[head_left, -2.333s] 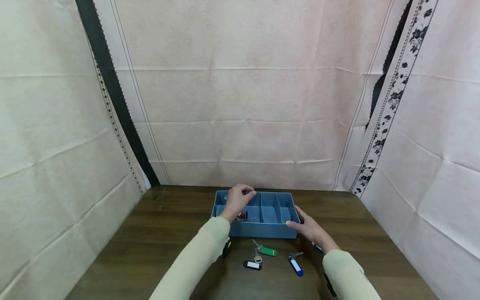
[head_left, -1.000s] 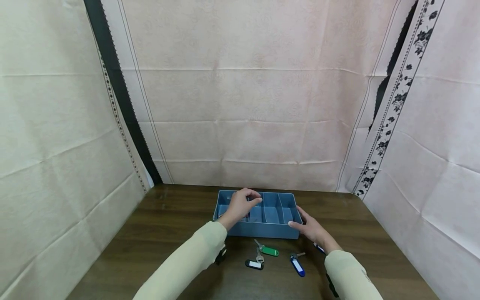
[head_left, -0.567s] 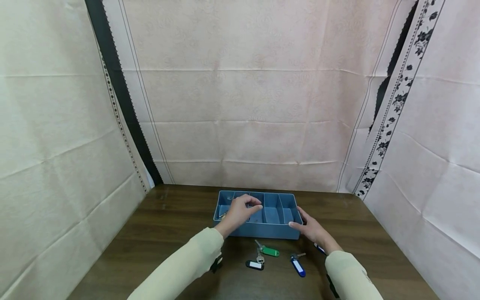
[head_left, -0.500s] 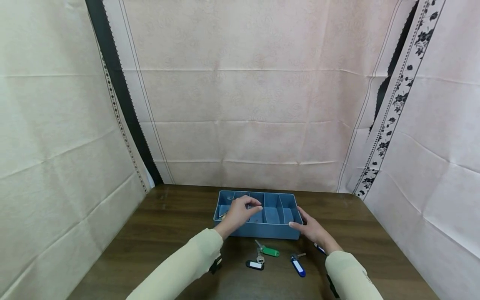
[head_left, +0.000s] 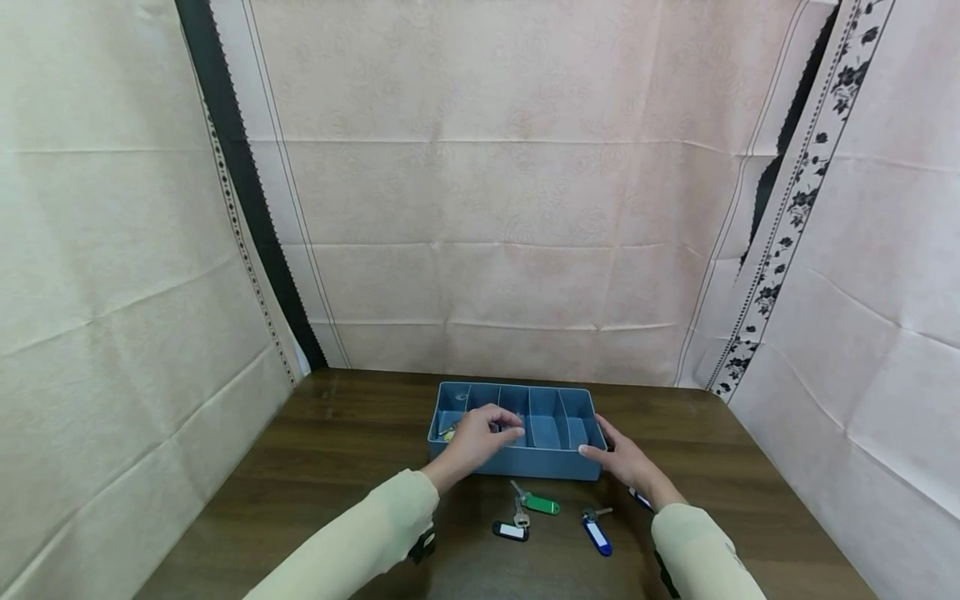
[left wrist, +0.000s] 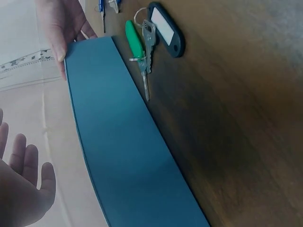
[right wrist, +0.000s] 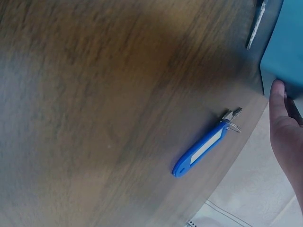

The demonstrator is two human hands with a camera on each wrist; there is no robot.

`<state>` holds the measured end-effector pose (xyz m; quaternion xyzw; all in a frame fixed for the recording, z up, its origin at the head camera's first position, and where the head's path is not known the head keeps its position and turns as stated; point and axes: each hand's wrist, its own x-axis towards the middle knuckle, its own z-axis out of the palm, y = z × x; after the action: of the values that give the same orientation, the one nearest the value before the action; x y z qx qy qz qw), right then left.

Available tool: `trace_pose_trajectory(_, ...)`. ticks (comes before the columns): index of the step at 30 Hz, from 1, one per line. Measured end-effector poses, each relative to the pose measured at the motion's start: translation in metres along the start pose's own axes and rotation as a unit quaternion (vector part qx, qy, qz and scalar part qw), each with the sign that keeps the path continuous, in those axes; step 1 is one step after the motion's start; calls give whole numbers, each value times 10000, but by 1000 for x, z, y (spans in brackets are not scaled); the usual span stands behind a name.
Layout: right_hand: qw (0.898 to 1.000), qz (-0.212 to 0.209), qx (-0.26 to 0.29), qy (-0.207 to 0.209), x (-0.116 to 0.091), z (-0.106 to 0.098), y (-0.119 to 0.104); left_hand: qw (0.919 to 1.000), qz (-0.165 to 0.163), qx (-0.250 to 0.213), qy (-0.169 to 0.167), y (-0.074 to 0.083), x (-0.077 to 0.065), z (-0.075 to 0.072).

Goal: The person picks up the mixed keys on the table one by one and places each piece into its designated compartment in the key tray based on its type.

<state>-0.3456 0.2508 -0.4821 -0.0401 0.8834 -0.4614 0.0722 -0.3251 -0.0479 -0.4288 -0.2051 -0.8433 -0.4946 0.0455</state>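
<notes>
A blue divided box stands on the table. My left hand is over its left-middle compartments, partly covering them. In the left wrist view that hand has loosely bent, parted fingers, and nothing shows in them. My right hand holds the box's right end, thumb on the front wall; the left wrist view shows its thumb over the rim. In the leftmost compartment lies a key with a yellow tag. In front of the box are keys with a green tag, a black tag and a blue tag.
Another blue-tagged key lies by my right wrist, partly hidden in the head view. The brown wooden table ends at a pale cloth backdrop, with cloth panels on both sides.
My left hand has shifted right, then lowered toward the front of the box. The yellow-tagged key has come into sight beside it. My right hand keeps its hold on the box.
</notes>
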Motion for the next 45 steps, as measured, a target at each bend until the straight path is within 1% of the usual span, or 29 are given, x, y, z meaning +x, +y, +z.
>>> trace_pose_trajectory(8, 10000, -80, 48, -18, 0, -1, 2, 9997, 61, 129, -204, -3, -11, 3)
trace_pose_trajectory(12, 10000, -79, 60, -5, -1, -2, 1, 9994, 135, 36, -317, -3, -18, 5)
trace_pose_trajectory(16, 9999, -83, 57, 3, -2, -2, 1, 9989, 69, -62, -459, -4, -25, 7)
trace_pose_trajectory(23, 9999, -88, 56, 0, -2, -2, 0, 9978, -45, -218, -632, -13, -34, 11)
trace_pose_trajectory(36, 9999, -120, 54, -7, -4, -2, -1, 9943, -245, -56, -1036, -33, -44, 16)
trace_pose_trajectory(40, 9999, -109, 76, -25, -4, -2, 0, 9919, -208, 16, -1250, -39, -47, 19)
trace_pose_trajectory(45, 9999, -112, 100, -42, -4, -2, 0, 9888, 56, 14, -1493, -47, -50, 23)
